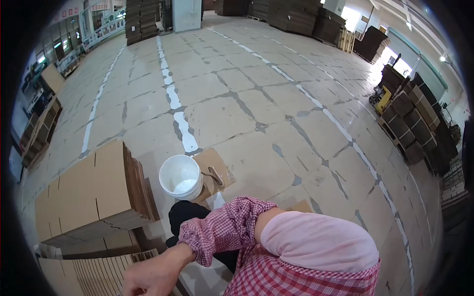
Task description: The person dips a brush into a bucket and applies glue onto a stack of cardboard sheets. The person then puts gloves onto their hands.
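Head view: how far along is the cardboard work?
Done: flat cardboard stack sits piled beside the white bucket. In hand: nothing visibly; the one hand in view hovers over corrugated sheets at the bottom edge. Left: brush lies untouched on cardboard beside the bucket.

No text, label, brand or number can be read here. Red banners (pixel 74 10) hang on the wall far beyond the white bucket (pixel 180 176), at the top left; they probably carry lettering, but it is too small and blurred to make out.
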Demonstrator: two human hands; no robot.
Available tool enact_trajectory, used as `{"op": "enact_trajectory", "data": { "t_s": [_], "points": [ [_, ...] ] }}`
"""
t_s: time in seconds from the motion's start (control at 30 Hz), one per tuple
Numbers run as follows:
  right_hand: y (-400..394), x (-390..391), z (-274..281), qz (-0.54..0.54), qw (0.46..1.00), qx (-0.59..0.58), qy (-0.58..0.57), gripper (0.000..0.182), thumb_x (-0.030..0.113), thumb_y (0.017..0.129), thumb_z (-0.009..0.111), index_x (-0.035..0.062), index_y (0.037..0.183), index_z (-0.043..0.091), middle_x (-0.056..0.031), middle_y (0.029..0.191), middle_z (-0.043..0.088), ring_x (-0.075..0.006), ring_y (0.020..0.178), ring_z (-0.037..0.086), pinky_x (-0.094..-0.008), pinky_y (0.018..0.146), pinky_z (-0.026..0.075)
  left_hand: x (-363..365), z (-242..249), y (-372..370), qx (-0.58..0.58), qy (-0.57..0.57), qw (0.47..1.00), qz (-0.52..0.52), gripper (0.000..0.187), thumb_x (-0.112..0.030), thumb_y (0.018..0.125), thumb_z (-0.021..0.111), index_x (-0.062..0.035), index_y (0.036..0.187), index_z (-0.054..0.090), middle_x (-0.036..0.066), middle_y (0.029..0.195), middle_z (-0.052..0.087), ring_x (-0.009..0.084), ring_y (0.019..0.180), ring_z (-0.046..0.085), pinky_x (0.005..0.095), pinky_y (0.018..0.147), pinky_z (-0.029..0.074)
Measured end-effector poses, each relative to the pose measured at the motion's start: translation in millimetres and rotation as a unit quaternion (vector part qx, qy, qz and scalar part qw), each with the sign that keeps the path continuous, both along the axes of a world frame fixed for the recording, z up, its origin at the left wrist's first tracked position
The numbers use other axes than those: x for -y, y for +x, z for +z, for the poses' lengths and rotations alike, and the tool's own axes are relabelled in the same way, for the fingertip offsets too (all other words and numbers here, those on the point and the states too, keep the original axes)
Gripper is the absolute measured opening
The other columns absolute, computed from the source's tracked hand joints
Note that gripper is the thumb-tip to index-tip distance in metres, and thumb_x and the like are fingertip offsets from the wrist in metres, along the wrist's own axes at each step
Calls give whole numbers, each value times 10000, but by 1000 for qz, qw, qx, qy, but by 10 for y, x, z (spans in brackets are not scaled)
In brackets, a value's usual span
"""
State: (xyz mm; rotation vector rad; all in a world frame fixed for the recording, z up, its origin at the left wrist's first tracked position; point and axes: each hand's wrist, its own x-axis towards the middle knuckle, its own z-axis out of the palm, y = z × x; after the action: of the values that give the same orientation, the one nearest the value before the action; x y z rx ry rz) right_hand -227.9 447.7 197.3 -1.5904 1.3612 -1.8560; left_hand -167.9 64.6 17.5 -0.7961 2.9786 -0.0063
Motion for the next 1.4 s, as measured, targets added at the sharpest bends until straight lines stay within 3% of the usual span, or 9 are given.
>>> {"op": "enact_trajectory", "data": {
  "t_s": [0.03,0.17,0.23,0.3,0.33,0.37,0.5,0.93,1.4],
  "points": [
    [42,-72,153,6,997,75,-17,181,126,812,543,-38,801,620,-77,637,616,-119,605,592,-258,541,474,37,-1,-12,-7,2,1000,5,363,-224,786,603,-205,1148,580,112,985,544,193,988,499,315,861,418],
    [172,-348,603,22,991,76,-109,182,131,836,555,-40,839,618,-52,684,628,-108,597,593,-204,551,471,-7,-153,-10,-80,76,994,25,341,-227,796,594,-189,1135,581,107,973,546,189,966,504,308,841,421],
    [258,-489,847,-11,961,37,-275,146,107,840,558,-23,850,622,-44,699,628,-93,594,587,-190,542,466,-55,-230,-73,-109,113,987,23,330,-229,802,589,-182,1128,581,105,966,547,187,954,506,305,831,423],
    [355,-582,1066,-35,927,-17,-373,126,85,837,555,-14,870,625,-61,718,624,-115,593,591,-209,517,454,-892,508,-195,-129,146,981,17,320,-231,807,585,-174,1122,581,103,960,548,185,943,509,301,821,424],
    [353,-579,1144,-47,894,-80,-438,133,86,843,540,-13,860,627,-70,718,621,-145,583,589,-236,518,453,-972,586,-176,-138,161,977,16,315,-232,809,583,-170,1118,581,102,957,549,184,937,510,300,816,425],
    [352,-561,1178,-58,854,-140,-498,143,86,849,524,-11,849,630,-79,718,618,-175,572,588,-263,520,452,-678,203,-143,-146,175,973,18,311,-233,812,581,-166,1115,581,101,954,549,183,932,511,298,811,425],
    [606,-819,1236,-49,866,-130,-480,140,78,851,520,-7,863,631,-82,726,614,-178,584,582,-266,527,447,-79,-355,118,-174,233,956,33,293,-236,822,572,-150,1102,582,97,941,551,179,909,516,291,790,428],
    [530,-681,1103,-31,904,-166,-393,153,44,862,501,11,926,637,-93,760,597,-192,632,560,-279,556,426,-271,-284,-255,-283,418,863,27,256,-248,856,544,-100,1060,583,82,900,557,167,835,531,268,724,438],
    [474,-309,997,12,940,-204,-272,202,7,874,481,31,993,643,-106,796,579,-207,685,536,-293,588,403,-565,-176,-703,-391,610,688,40,258,-261,891,513,-45,1015,584,67,855,564,153,756,548,244,653,448]
  ]
}}
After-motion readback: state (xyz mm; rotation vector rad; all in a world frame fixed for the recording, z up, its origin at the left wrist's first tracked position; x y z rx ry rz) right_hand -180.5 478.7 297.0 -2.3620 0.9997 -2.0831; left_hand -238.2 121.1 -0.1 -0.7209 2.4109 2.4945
